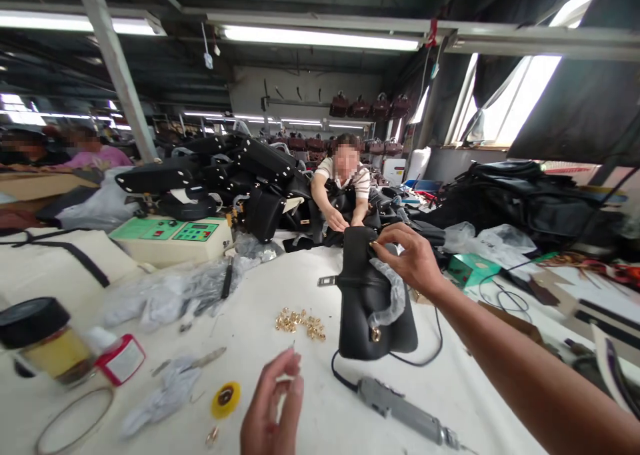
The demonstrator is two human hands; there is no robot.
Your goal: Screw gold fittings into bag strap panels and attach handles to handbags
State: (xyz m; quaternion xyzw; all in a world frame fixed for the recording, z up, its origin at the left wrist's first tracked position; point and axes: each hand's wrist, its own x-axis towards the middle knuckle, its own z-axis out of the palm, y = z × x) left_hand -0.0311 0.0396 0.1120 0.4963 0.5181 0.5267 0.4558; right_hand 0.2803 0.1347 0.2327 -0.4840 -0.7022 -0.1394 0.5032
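Observation:
A black handbag (pixel 377 308) lies on the white table, its strap or handle wrapped in clear plastic (pixel 395 295). My right hand (pixel 407 253) reaches over its far end and pinches a small gold fitting (pixel 373 243) against the bag. Low in the middle is my left hand (pixel 275 398), fingers curled, with a tiny thin metal piece like a screw (pixel 294 343) between the fingertips. A second gold fitting (pixel 375 334) sits on the bag's near part. Left of the bag is a pile of gold fittings (pixel 300 323). A grey electric screwdriver (pixel 400 405) rests in front of the bag.
Across the table a co-worker (pixel 343 181) leans in, hands near the bag's far end. Black bags (pixel 240 168) are heaped behind a green-topped machine (pixel 173 235). A yellow tape roll (pixel 225 399), a red container (pixel 120 359) and a lidded jar (pixel 47 341) stand left. A cord (pixel 441 331) loops around the bag.

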